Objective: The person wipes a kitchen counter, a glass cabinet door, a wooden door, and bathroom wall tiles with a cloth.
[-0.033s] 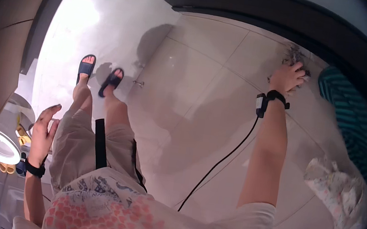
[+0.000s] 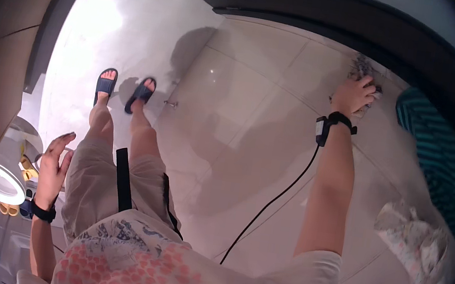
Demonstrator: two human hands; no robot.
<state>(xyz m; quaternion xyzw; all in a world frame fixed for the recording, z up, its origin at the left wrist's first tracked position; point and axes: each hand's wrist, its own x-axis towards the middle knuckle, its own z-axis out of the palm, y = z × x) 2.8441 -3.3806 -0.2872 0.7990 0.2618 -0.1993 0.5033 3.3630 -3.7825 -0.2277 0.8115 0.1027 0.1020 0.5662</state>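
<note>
At the upper right, my right hand has its fingers bent over a crumpled, patterned grey-and-white cloth. The hand presses the cloth against the pale tiled surface, and part of the cloth is hidden beneath it. My left hand hangs at the lower left beside my thigh. Its fingers are stretched out and nothing is in them. A black band sits on each wrist, with a small box and a black cable at the right one.
A teal-and-black striped towel and a pale floral cloth hang at the right. A small metal fitting juts from the tiles. Dark slippers are on my feet. A white toilet seat and yellow slippers lie left.
My right hand has shifted very slightly left, still on the cloth. My right foot has moved a little forward. My left hand has barely moved.
</note>
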